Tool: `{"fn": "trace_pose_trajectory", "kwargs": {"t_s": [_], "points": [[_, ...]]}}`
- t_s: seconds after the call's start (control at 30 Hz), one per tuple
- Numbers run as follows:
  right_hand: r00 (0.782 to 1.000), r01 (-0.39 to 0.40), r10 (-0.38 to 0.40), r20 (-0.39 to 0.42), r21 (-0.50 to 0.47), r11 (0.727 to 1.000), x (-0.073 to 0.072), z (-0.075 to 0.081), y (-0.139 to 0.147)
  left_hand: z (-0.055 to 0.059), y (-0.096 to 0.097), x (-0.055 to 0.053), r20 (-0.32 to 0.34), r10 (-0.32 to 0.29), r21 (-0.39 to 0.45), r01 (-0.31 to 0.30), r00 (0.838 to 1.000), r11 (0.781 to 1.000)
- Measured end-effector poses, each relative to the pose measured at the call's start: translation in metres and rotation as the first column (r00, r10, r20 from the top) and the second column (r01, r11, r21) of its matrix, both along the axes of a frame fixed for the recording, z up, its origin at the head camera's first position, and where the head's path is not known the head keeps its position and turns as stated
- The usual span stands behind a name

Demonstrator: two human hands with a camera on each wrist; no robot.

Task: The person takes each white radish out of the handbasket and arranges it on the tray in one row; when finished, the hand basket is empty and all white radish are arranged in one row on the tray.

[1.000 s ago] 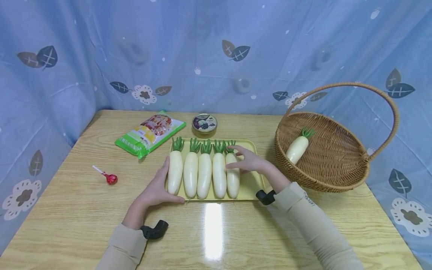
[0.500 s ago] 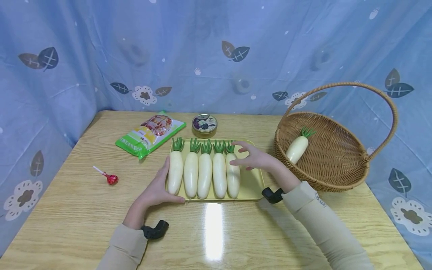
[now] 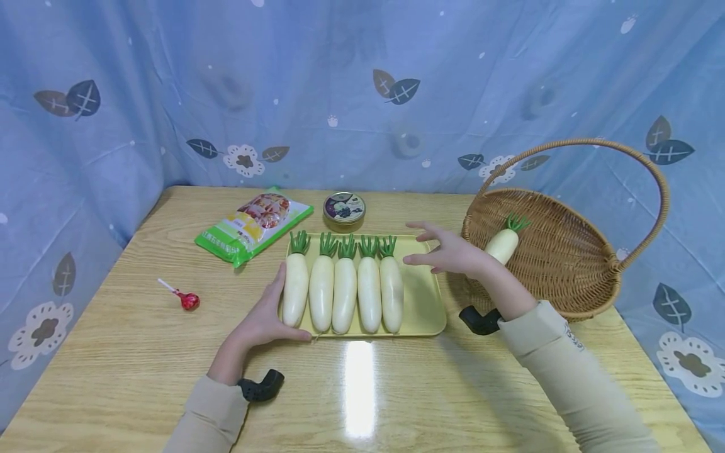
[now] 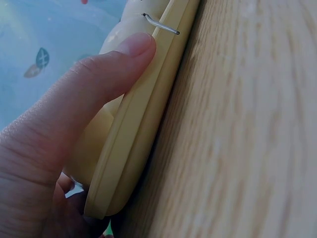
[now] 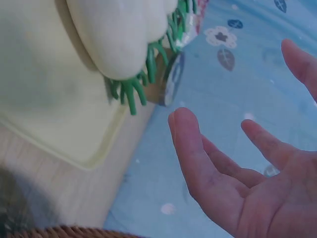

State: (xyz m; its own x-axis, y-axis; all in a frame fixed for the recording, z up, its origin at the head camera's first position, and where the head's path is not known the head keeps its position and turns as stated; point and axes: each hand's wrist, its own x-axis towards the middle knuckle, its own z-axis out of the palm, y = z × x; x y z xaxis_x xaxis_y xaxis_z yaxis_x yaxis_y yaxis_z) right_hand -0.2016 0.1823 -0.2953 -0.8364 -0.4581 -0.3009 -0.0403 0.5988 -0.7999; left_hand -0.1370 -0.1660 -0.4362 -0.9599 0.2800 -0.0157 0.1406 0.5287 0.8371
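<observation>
A pale yellow tray point(image 3: 421, 302) lies mid-table with several white radishes point(image 3: 343, 296) side by side on it, green tops toward the back. My left hand point(image 3: 263, 318) holds the tray's near-left corner, fingers along the left end beside the outermost radish point(image 3: 295, 289). In the left wrist view its thumb point(image 4: 106, 69) lies on the tray's front rim. My right hand point(image 3: 453, 251) hovers over the tray's right end, fingers spread and holding nothing, as the right wrist view also shows. One more radish point(image 3: 503, 244) lies in the wicker basket point(image 3: 566, 251), partly hidden by the right hand's wrist.
The basket's tall handle point(image 3: 600, 143) arches over it at the right. Behind the tray stand a round tin point(image 3: 344, 209) and a green-and-white food packet point(image 3: 255, 225). A red lollipop point(image 3: 189, 301) lies at the left, and a blue curtain point(image 3: 340, 126) hangs behind.
My right hand has drawn away from the rightmost radish, moving right toward the basket with its fingers spread. The left hand and the radishes have stayed in place.
</observation>
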Motion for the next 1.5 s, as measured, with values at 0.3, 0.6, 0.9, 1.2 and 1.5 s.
{"fn": "trace_pose_trajectory", "kwargs": {"t_s": [0.3, 0.6, 0.9, 1.2, 1.5], "points": [[0.999, 0.036, -0.036, -0.035, -0.009, 0.999, 0.005, 0.027, 0.014, 0.000, 0.000, 0.000, -0.014, -0.006, 0.009, 0.006, 1.000, 1.000], [0.996, 0.071, -0.070, -0.054, 0.012, 0.997, 0.005, 0.049, 0.032, 0.000, 0.000, 0.000, -0.018, -0.001, -0.005, 0.001, 1.000, 1.000], [0.991, 0.121, -0.118, -0.067, 0.045, 0.992, 0.003, 0.059, 0.055, -0.002, 0.000, -0.001, -0.030, -0.003, -0.009, 0.003, 1.000, 1.000], [0.985, 0.162, -0.156, -0.073, 0.090, 0.983, -0.007, 0.056, 0.082, -0.001, 0.000, -0.001, -0.030, -0.006, -0.003, 0.005, 1.000, 1.000], [0.981, 0.184, -0.172, -0.085, 0.174, 0.967, -0.019, 0.052, 0.100, -0.003, 0.000, -0.001, -0.030, -0.002, -0.014, 0.002, 1.000, 1.000]]}}
